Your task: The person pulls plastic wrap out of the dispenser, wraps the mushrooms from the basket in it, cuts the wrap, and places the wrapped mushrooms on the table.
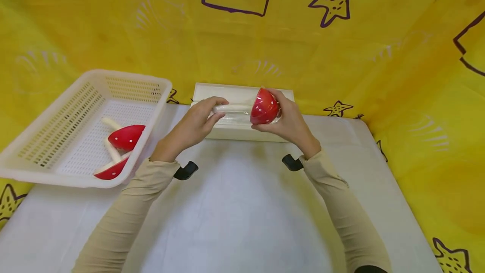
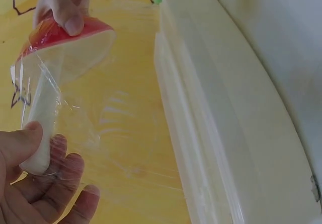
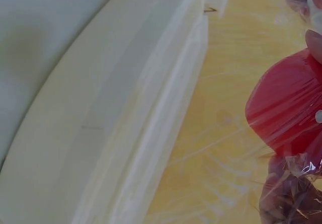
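Observation:
A red, white-dotted ladle [image 1: 263, 108] with a cream handle is held level above a cream box [image 1: 246, 134]. Clear plastic film [image 2: 60, 95] covers the ladle, crinkled around its bowl and handle. My left hand [image 1: 193, 122] pinches the handle end between thumb and fingers. At the other end, my right hand [image 1: 291, 122] grips the red bowl, thumb on the near side and fingers over the far side. In the left wrist view the bowl's pale inside shows, and more film stretches toward the box. Only part of the bowl appears in the right wrist view.
At the left stands a white perforated basket [image 1: 81, 183]. Inside it lie a red-bowled ladle [image 1: 126, 137] and another one [image 1: 113, 172], both with pale handles. The white table [image 1: 235, 214] meets a yellow patterned cloth [image 1: 265, 45] behind the box and along the right.

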Demonstrator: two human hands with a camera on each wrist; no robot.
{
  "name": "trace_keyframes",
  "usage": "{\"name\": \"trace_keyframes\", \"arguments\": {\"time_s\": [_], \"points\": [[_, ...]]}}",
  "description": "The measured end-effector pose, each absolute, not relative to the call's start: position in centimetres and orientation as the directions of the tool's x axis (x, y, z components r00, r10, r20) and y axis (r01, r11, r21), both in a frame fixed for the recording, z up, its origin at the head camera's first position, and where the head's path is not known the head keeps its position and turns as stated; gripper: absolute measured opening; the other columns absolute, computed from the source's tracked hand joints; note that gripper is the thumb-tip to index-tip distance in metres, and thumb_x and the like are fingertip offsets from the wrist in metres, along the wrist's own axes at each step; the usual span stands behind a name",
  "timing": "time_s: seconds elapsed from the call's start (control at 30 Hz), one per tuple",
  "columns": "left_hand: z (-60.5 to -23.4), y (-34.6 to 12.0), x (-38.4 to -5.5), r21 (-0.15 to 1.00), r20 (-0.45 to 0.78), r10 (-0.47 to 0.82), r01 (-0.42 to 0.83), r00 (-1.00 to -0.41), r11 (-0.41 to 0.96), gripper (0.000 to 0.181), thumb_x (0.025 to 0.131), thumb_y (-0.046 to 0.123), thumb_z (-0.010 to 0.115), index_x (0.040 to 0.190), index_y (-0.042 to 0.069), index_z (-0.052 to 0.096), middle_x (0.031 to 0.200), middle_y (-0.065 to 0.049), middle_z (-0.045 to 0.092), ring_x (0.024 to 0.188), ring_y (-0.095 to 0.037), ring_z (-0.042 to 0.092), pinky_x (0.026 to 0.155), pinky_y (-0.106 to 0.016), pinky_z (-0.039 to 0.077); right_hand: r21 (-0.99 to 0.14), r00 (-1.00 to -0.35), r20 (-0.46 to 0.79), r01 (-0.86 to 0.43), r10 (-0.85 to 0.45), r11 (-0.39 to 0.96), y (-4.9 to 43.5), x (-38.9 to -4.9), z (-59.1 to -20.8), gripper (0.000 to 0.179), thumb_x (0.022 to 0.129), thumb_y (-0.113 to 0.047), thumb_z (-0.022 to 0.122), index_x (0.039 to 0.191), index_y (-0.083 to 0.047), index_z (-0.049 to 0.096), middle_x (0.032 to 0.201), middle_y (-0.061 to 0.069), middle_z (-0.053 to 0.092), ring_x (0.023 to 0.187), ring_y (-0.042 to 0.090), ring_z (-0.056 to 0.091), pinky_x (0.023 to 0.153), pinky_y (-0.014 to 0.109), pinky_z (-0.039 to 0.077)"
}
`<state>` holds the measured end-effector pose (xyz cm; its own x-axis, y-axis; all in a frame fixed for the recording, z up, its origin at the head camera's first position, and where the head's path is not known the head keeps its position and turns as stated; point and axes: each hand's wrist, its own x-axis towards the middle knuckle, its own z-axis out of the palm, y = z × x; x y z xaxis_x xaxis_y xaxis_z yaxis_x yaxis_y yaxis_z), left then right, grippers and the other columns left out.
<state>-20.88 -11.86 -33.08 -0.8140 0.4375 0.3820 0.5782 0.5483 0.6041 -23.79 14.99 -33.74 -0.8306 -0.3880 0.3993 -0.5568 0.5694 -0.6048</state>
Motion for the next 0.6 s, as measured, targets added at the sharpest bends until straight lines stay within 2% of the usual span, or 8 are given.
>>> {"name": "trace_keyframes", "arguments": {"time_s": [0.33, 0.6], "points": [[-32.3, -11.7, -20.9, 0.611, 0.406, 0.434, 0.592, -0.804, 0.526, 0.033, 0.100, 0.009, 0.057, 0.129, -0.004, 0.054, 0.128, -0.020, 0.062, 0.107, -0.031, 0.058, 0.098, -0.045, 0.047, -0.612, -0.843, 0.403, -0.538, -0.357, 0.579, 15.0, -23.7, -32.9, 0.089, 0.068, -0.022, 0.092, 0.142, -0.009, 0.045, 0.137, 0.012, 0.059, 0.121, 0.028, 0.058, 0.097, 0.046, 0.054], [-31.4, -11.7, -20.9, 0.609, 0.427, 0.427, 0.603, -0.797, 0.515, 0.033, 0.100, 0.008, 0.058, 0.129, -0.005, 0.054, 0.130, -0.020, 0.061, 0.120, -0.033, 0.056, 0.107, -0.046, 0.043, -0.618, -0.842, 0.416, -0.539, -0.343, 0.573, 15.0, -23.6, -31.7, 0.088, 0.068, -0.022, 0.092, 0.143, -0.010, 0.046, 0.135, 0.012, 0.062, 0.117, 0.027, 0.060, 0.093, 0.044, 0.056]]}}
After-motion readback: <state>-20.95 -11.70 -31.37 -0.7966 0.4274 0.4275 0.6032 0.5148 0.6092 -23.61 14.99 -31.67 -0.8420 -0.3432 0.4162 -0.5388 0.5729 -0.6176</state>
